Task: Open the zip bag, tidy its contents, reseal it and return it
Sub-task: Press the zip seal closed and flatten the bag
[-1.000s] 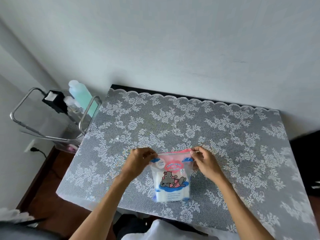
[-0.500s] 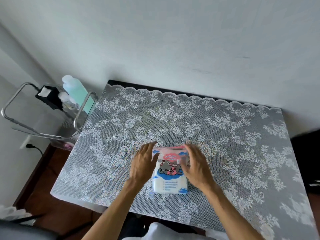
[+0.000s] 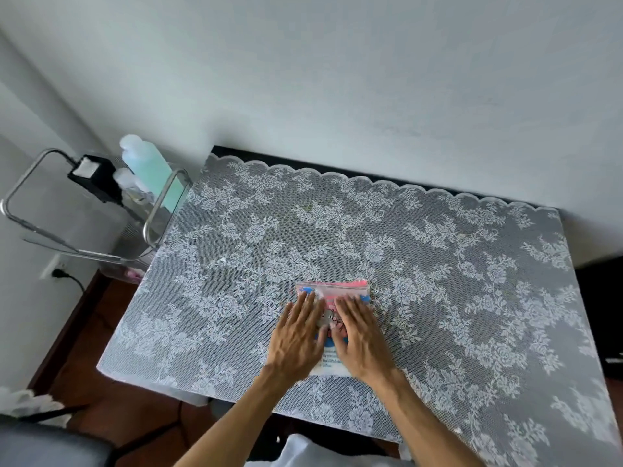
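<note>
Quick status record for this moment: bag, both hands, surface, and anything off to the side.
bag: zip bag lies flat on the table, pink strip end away from the person, cartoon print facing up
left hand: left hand flat on the bag's left half, fingers straight
right hand: right hand flat on the bag's right half, fingers straight
seal: cannot tell whether the zip is closed
surface: table with lace cloth
side: metal rack left of the table, holding a pale green bottle and a black adapter
</note>
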`<act>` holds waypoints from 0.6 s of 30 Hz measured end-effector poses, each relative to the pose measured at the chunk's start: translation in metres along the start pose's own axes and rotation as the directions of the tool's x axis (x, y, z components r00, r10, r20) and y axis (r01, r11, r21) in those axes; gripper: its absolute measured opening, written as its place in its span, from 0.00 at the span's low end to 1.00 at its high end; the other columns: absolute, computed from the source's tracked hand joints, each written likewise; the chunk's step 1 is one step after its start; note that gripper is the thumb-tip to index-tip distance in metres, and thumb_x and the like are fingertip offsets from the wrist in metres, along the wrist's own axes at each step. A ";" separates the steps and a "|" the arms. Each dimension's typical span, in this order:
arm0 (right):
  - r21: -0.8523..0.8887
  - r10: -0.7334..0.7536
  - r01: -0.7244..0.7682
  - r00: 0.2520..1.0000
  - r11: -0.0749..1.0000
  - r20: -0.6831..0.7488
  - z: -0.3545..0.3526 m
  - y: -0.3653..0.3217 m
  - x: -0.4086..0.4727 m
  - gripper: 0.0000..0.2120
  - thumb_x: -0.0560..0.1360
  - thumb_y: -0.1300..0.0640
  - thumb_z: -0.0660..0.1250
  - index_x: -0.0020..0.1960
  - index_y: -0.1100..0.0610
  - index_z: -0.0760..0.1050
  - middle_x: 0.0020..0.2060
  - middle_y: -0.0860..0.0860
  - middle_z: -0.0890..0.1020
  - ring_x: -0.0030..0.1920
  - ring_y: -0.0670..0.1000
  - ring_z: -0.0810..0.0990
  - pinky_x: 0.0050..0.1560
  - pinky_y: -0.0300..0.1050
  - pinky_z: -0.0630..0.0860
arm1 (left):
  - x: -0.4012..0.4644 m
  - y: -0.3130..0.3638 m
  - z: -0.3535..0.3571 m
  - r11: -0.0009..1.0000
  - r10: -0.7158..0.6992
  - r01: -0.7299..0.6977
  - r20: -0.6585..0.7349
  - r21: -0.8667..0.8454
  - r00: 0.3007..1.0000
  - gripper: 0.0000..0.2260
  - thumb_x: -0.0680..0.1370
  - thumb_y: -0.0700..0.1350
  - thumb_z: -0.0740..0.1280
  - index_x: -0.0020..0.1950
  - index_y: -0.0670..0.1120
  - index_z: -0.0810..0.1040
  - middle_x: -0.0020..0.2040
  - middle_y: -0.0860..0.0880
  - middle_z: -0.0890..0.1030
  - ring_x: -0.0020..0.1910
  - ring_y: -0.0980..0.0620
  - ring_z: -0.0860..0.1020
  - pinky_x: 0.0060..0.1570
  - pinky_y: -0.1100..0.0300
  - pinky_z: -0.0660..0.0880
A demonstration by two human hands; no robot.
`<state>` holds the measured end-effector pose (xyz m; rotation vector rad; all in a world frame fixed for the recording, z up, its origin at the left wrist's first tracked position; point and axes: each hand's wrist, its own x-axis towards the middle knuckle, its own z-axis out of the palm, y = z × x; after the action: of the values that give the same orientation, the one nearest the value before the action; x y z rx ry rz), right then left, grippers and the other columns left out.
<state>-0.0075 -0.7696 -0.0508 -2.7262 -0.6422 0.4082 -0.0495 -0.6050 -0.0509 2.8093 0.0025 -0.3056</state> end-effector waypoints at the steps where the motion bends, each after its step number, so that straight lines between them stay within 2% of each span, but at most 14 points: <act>1: 0.001 0.009 -0.009 1.000 1.000 0.007 0.001 0.002 0.001 0.34 0.79 0.35 0.36 0.79 0.54 0.47 0.79 0.53 0.49 0.78 0.51 0.40 0.78 0.48 0.40 | 0.002 -0.002 0.001 1.000 -0.008 0.008 0.000 0.006 1.000 0.29 0.81 0.61 0.38 0.80 0.49 0.44 0.80 0.50 0.46 0.79 0.52 0.41 0.79 0.50 0.44; 7: -0.002 0.075 -0.075 0.997 0.997 0.003 0.000 0.011 0.006 0.40 0.76 0.30 0.37 0.79 0.55 0.42 0.78 0.54 0.45 0.78 0.52 0.41 0.77 0.49 0.40 | 0.008 -0.008 0.003 0.999 -0.045 0.044 0.021 0.026 0.999 0.35 0.78 0.67 0.39 0.80 0.50 0.43 0.81 0.51 0.45 0.79 0.54 0.41 0.79 0.50 0.46; 11: 0.034 0.081 -0.082 0.996 0.996 0.026 -0.003 0.012 0.006 0.37 0.77 0.31 0.34 0.79 0.51 0.39 0.78 0.53 0.42 0.78 0.50 0.36 0.77 0.50 0.37 | 0.010 -0.015 -0.006 0.997 -0.073 0.073 0.041 0.015 0.996 0.40 0.76 0.70 0.41 0.80 0.47 0.42 0.80 0.48 0.39 0.79 0.51 0.38 0.78 0.50 0.43; 14: 0.113 0.099 -0.094 0.994 0.989 -0.044 -0.006 0.013 0.003 0.32 0.79 0.36 0.33 0.78 0.49 0.43 0.79 0.52 0.46 0.78 0.48 0.38 0.77 0.48 0.37 | 0.010 -0.011 -0.011 0.999 0.030 -0.029 0.027 -0.026 0.999 0.34 0.79 0.64 0.40 0.80 0.49 0.40 0.80 0.47 0.37 0.78 0.52 0.34 0.79 0.50 0.41; 18: 0.050 0.052 -0.052 0.999 0.997 0.000 0.000 0.021 0.002 0.33 0.78 0.35 0.31 0.78 0.49 0.46 0.79 0.51 0.47 0.78 0.49 0.38 0.78 0.50 0.39 | 0.006 -0.009 -0.011 0.994 0.100 -0.098 0.037 -0.041 0.994 0.26 0.82 0.60 0.43 0.80 0.56 0.45 0.81 0.52 0.43 0.79 0.53 0.36 0.79 0.50 0.45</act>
<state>0.0025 -0.7866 -0.0587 -2.6999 -0.5538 0.4287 -0.0412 -0.5935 -0.0448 2.7537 -0.1378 -0.3324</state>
